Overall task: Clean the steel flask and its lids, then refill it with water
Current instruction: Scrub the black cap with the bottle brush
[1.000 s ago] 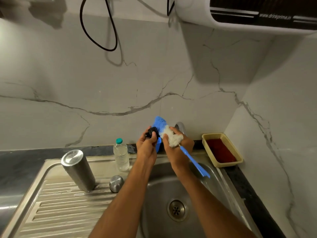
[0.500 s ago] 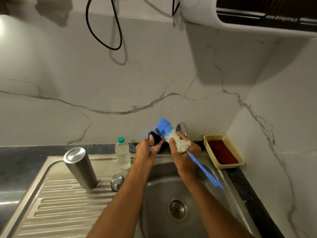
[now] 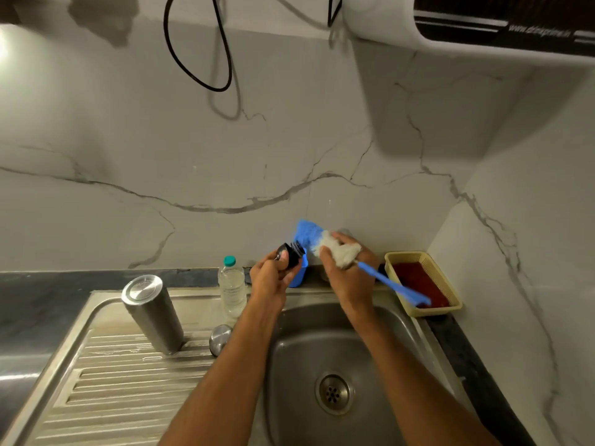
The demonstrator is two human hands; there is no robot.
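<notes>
Two hands busy: left hand pinches small black lid, seemingly threaded; right hand grips blue-white brush.

Two bare forearms (no sleeves), ringless fingers

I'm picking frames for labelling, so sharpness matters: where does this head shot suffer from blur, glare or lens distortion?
Head view: the brush in the right hand and the black lid in the left hand are motion-smeared; the steel flask is sharper; a bright glare spot sits at the upper left edge; wide-angle bending curves the sink rim; the printing on the appliance overhead is too blurred to read.
</notes>
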